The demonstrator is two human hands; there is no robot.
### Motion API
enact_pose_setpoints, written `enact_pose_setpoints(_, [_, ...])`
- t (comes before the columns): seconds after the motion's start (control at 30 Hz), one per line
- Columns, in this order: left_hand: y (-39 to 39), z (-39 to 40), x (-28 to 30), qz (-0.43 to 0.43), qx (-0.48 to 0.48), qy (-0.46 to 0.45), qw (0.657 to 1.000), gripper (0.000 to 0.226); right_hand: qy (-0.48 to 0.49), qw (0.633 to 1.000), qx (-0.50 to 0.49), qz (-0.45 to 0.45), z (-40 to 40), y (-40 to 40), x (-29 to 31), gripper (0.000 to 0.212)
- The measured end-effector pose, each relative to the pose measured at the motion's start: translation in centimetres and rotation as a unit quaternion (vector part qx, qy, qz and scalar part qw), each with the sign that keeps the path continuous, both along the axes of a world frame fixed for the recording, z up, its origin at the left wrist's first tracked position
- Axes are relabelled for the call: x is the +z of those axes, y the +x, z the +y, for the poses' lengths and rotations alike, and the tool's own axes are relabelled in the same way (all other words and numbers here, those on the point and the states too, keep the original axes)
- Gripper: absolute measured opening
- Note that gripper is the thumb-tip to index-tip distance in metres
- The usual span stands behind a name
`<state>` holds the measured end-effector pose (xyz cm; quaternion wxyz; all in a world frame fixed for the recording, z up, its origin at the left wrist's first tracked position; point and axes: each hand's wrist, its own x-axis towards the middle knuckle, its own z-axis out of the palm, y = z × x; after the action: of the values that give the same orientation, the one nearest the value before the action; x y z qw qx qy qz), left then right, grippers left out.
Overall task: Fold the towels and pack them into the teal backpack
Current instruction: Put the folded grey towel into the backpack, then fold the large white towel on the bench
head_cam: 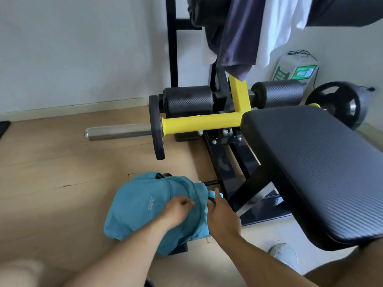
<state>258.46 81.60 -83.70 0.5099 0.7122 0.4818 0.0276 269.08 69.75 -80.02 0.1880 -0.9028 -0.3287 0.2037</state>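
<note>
Left hand [178, 208] pinches the teal backpack [145, 206] fabric on the floor, while right hand [222, 214] grips its dark strap at three o'clock. Dark towel [238, 38] and white towel [277, 27] hang at twelve o'clock.

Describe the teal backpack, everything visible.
The teal backpack lies slumped on the wooden floor beside the black weight bench frame. It looks like thin, soft fabric, wrinkled and mostly flat, so it seems nearly empty. A dark zipper line curves over its top, and small pale lettering sits on the front panel. The left hand pinches the fabric near the zipper; the right hand grips a dark strap or pull at its upper right edge. Whether the zipper is open cannot be told.
</note>
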Motion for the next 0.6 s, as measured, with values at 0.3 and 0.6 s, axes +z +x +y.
enact_pose_setpoints(0.3, [0.5,2.5,9.5,-0.029,-0.025,0.151,0.988,0.031,0.116,0.992,0.047,-0.019,2.3,1.2,7.3,0.053])
enact_pose_setpoints(0.6, [4.0,5.3,22.4,-0.170,0.012,0.312,0.935,0.026,0.329,0.938,0.075,-0.083,6.4,5.3,19.9,0.042])
